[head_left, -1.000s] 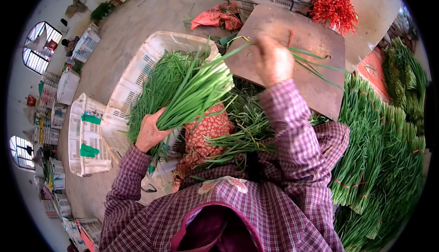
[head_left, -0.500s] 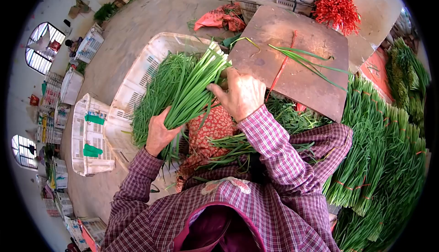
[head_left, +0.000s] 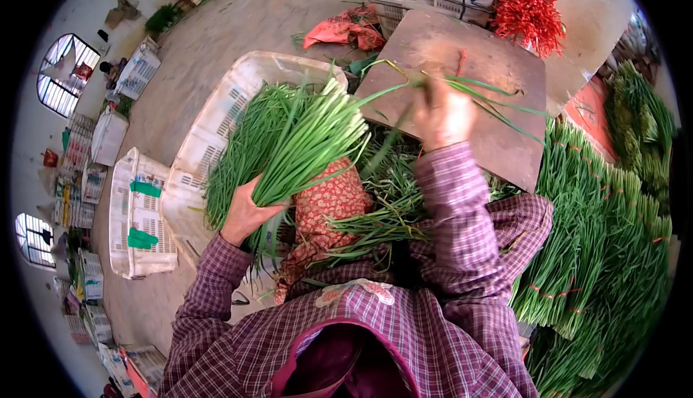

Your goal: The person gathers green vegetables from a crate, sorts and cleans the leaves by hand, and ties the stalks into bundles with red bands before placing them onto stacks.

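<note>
My left hand (head_left: pixel 249 212) is wrapped round a thick bunch of green garlic chives (head_left: pixel 303 149), pale cut ends pointing up and right. The bunch rests over more loose chives in a white plastic crate (head_left: pixel 209 145). Over the near edge of a brown board (head_left: pixel 498 109) is my right hand (head_left: pixel 445 115), smeared by motion. Its fingers look closed on a few chive leaves (head_left: pixel 386 149), which trail down and left as a blurred streak. A few long chives (head_left: pixel 498 106) and a red tie (head_left: pixel 462 60) lie on the board, partly behind this hand.
Tied chive bundles (head_left: pixel 577 232) are piled to my right. Loose leaves (head_left: pixel 390 217) and a red patterned cloth (head_left: pixel 328 199) lie in front of my lap. A cluster of red ties (head_left: pixel 530 21) is beyond the board. Another white crate (head_left: pixel 144 214) stands at left.
My right hand has left the bunch's pale ends and moved right, over the board, with a few leaves trailing from it. My left hand still holds the bunch, which has fanned out a little.
</note>
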A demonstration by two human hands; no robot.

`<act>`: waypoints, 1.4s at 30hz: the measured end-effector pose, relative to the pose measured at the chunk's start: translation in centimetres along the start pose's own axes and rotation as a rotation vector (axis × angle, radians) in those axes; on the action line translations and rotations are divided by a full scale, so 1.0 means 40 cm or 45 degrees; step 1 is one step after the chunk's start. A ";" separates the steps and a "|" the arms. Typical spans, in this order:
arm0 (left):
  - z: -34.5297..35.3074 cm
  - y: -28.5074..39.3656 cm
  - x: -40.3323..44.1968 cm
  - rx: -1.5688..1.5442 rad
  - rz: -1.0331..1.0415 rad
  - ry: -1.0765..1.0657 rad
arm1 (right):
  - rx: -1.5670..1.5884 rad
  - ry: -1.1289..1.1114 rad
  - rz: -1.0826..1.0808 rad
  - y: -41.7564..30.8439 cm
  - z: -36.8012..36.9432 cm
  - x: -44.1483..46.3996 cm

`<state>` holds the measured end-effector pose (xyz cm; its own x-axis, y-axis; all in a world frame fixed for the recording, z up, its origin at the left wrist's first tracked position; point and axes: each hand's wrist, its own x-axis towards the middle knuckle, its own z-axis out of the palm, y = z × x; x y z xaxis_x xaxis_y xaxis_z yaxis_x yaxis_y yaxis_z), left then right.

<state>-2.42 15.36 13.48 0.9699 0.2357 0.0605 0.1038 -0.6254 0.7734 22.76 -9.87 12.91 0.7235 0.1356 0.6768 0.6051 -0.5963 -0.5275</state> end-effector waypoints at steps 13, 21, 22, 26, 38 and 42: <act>-0.040 -0.017 -0.036 -0.480 -0.396 -0.007 | 0.388 -0.474 -0.122 -0.062 -0.037 -0.073; -0.013 0.016 -0.035 -0.647 -0.476 0.028 | 0.967 -0.430 0.110 -0.178 -0.028 -0.074; -0.017 0.009 -0.036 -0.659 -0.530 -0.016 | 0.964 -0.427 0.112 -0.178 -0.028 -0.073; -0.017 -0.026 -0.048 -0.716 -0.632 -0.005 | 1.064 -0.452 0.265 -0.159 -0.018 -0.069; 0.001 -0.039 -0.049 -0.901 -0.676 -0.100 | 1.156 -0.515 0.381 -0.175 -0.025 -0.066; 0.011 -0.015 -0.045 -0.894 -0.677 -0.091 | 1.067 -0.604 0.334 -0.173 -0.016 -0.066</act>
<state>-4.13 14.98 12.62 0.8454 0.3037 -0.4393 0.4089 0.1609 0.8983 16.45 -6.59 15.10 0.8151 0.4906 0.3082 0.3136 0.0735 -0.9467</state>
